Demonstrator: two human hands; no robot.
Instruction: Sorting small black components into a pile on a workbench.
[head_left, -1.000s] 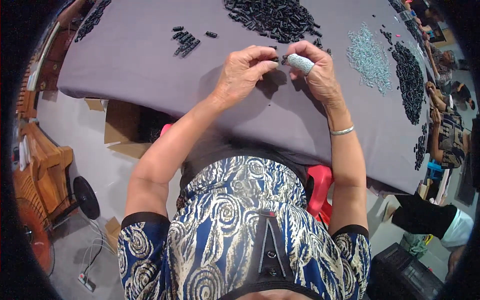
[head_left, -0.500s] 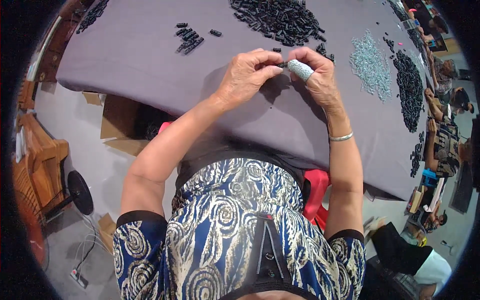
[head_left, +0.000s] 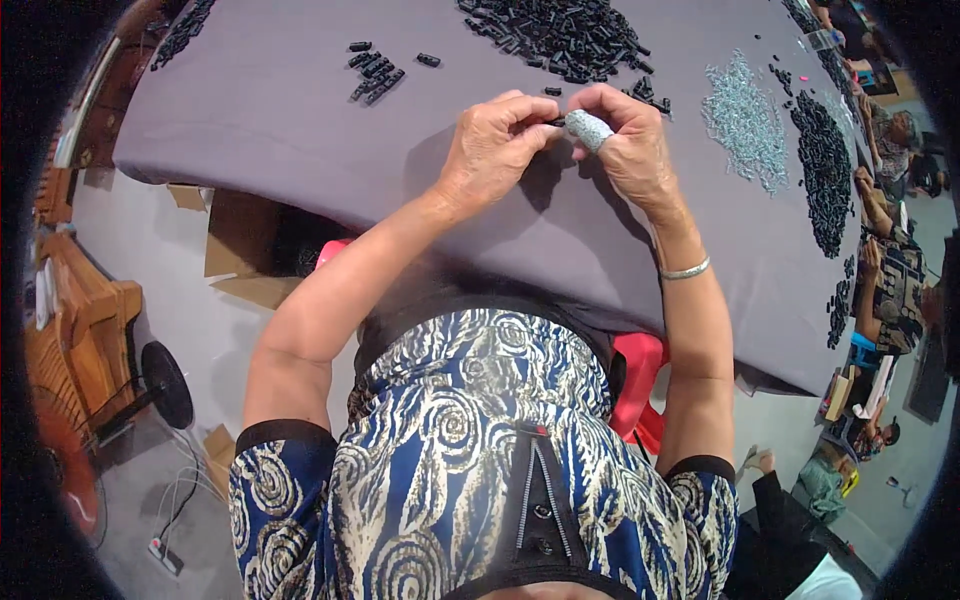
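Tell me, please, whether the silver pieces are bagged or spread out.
Spread out: the silver pieces lie loose on the cloth, right of the right hand.

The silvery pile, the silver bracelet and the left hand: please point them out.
Silvery pile (head_left: 745, 122), head view: its middle.
Silver bracelet (head_left: 688, 270), head view: its band.
Left hand (head_left: 488, 150), head view: back of hand.

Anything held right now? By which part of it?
Small black piece, pinched at its left by the left hand. The right hand meets its other end; whether it grips can't be told.
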